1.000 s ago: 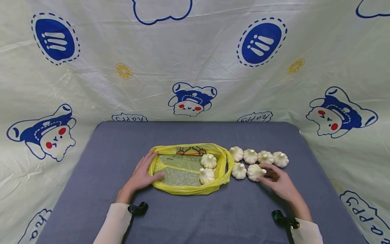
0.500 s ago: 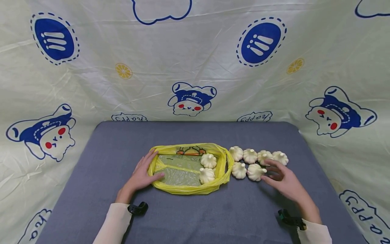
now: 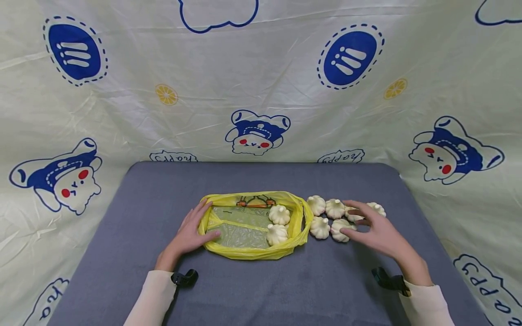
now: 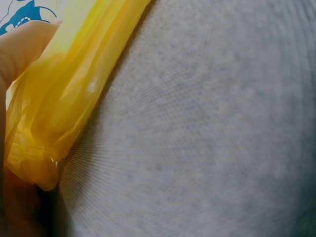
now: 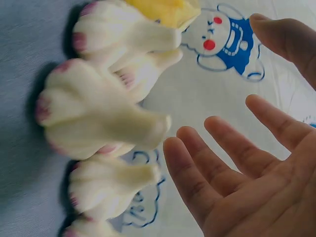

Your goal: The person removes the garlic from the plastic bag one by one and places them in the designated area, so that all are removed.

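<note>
A yellow plastic bag [image 3: 253, 253] lies with its mouth spread wide on the table. Two garlic bulbs [image 3: 279, 214] sit inside, at its right end. My left hand [image 3: 189, 231] holds the bag's left rim, the thumb over the edge and the fingers along the outside; folds of yellow plastic [image 4: 74, 94] fill the left part of the left wrist view. My right hand [image 3: 377, 231] hovers over the right end of the two garlic rows, fingers spread, nothing in it. Below it are the front-row garlic bulb [image 3: 340, 230] and partly covered back-row ones. A large bulb [image 5: 89, 108] faces the fingertips in the right wrist view.
Right of the bag, several garlic bulbs [image 3: 335, 208] stand in two rows close against its edge, stems up. The grey cloth-covered table [image 3: 261, 294] backs onto a pale printed curtain [image 3: 261, 68].
My right hand has come off the front-row garlic bulb, pulled back right, then lifted and spread over both rows. The left hand and the bag have stayed put.
</note>
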`<state>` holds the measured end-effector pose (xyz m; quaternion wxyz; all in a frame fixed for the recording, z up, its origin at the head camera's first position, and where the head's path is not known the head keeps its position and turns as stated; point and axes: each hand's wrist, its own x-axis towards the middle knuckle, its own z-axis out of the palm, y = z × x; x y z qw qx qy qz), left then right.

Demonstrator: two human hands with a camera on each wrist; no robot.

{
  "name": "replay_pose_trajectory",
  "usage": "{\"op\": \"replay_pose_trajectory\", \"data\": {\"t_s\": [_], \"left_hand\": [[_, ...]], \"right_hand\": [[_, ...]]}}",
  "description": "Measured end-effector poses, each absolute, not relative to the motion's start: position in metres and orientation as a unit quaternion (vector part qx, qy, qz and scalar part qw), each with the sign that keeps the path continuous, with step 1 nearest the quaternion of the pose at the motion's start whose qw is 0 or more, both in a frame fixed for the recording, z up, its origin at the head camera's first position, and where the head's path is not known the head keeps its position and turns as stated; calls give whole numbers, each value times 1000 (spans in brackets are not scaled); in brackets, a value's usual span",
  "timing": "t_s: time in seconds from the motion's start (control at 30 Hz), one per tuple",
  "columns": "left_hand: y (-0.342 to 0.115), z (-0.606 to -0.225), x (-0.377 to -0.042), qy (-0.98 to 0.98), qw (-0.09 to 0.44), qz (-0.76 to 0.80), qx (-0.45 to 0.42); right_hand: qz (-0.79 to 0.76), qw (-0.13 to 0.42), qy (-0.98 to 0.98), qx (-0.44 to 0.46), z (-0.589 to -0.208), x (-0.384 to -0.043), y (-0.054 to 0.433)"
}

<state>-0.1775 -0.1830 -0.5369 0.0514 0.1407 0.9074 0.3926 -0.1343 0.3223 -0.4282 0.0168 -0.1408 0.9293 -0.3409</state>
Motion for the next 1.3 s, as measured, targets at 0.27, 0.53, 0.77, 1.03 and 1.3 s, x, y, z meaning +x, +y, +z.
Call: {"op": "replay_pose_trajectory", "data": {"t_s": [0.27, 0.53, 0.77, 1.03, 1.3], "left_hand": [[-183, -537, -178, 907, 53, 393, 140], [-184, -538, -180, 891, 8, 422, 168], [-182, -538, -178, 880, -14, 445, 166], [-181, -538, -178, 877, 0, 455, 152], [-182, -537, -179, 877, 26, 453, 160]], "right_hand": [[-356, 60, 913, -192, -415, -153, 299], [-356, 91, 900, -233, -412, -166, 271], [-364, 124, 885, -263, -418, -176, 250], [-348, 167, 876, -289, -422, -186, 226], [-330, 207, 867, -311, -422, -195, 207]]}}
